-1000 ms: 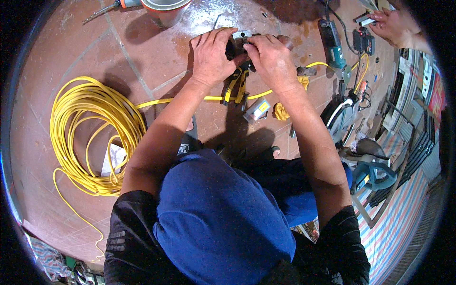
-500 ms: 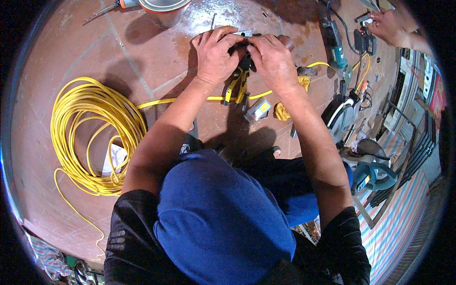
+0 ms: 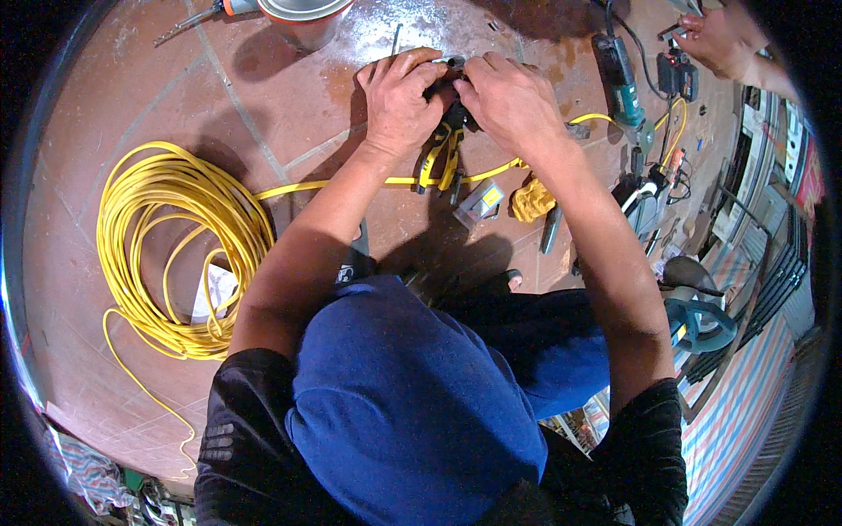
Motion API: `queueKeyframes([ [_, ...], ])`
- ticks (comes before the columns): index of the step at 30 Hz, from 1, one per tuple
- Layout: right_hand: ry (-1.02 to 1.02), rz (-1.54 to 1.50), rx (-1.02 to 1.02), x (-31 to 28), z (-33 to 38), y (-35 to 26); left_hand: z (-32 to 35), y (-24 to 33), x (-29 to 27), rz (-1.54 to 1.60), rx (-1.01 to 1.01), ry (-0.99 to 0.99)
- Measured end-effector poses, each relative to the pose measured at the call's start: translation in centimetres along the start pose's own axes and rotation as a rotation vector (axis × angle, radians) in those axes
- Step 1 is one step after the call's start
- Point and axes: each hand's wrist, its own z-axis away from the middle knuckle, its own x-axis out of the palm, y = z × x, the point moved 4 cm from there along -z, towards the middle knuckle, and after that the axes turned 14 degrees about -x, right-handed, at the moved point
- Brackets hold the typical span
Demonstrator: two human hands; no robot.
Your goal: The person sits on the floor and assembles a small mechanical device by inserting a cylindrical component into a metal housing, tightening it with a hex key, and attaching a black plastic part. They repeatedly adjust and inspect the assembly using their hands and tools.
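Your left hand (image 3: 396, 103) and right hand (image 3: 510, 95) meet with bent fingers at a small dark piece (image 3: 454, 63) lying between their fingertips above the tiled floor (image 3: 158, 96), though you cover so much of it that I cannot tell whether either hand is closed on it. Just below your hands are pliers (image 3: 452, 162) with yellow-and-black handles, with a yellow cable (image 3: 303, 186) running beside them and a yellow cloth (image 3: 531, 202) near your right forearm.
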Motion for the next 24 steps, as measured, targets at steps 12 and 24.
queueKeyframes([
  [12,0.031,0.145,-0.105,1.2,-0.7,0.6,-0.1,-0.1,0.2,-0.034,0.014,0.026],
  [24,0.112,0.058,0.088,2.4,0.7,0.4,-1.0,-0.3,0.2,-0.081,-0.136,-0.215],
])
